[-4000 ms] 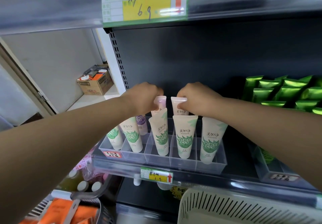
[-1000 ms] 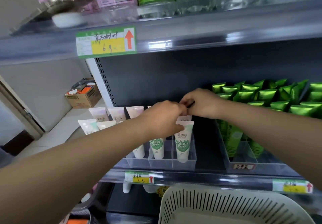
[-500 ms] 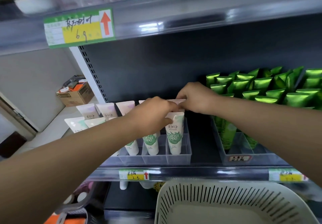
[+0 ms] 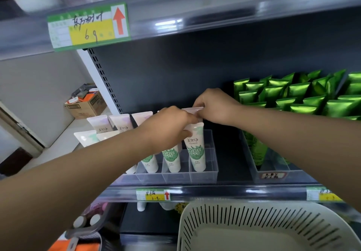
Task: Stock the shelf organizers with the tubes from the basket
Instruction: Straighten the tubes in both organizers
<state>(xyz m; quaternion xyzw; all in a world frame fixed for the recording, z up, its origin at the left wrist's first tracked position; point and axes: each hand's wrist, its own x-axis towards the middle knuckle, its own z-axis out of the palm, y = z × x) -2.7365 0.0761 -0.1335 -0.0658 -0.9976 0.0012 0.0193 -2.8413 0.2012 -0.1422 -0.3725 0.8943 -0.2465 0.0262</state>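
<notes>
A clear plastic organizer (image 4: 212,169) on the middle shelf holds several white tubes with green leaf print, caps down. My left hand (image 4: 168,125) grips the top of the rightmost front tube (image 4: 196,151). My right hand (image 4: 214,105) pinches the flat end of a pale tube (image 4: 192,109) standing just behind it. More pale tubes (image 4: 119,122) stand upright in the left slots. The white slotted basket (image 4: 254,225) sits at the bottom right, its inside showing no tubes.
A second clear organizer (image 4: 273,172) at the right is packed with green tubes (image 4: 297,96). The shelf above carries a yellow price tag (image 4: 88,27). A cardboard box (image 4: 87,104) sits on the floor far left. An orange item (image 4: 78,247) lies bottom left.
The view has drifted slightly; both hands stay on the tubes at the organizer's right end, my left hand closing lower around the front tube.
</notes>
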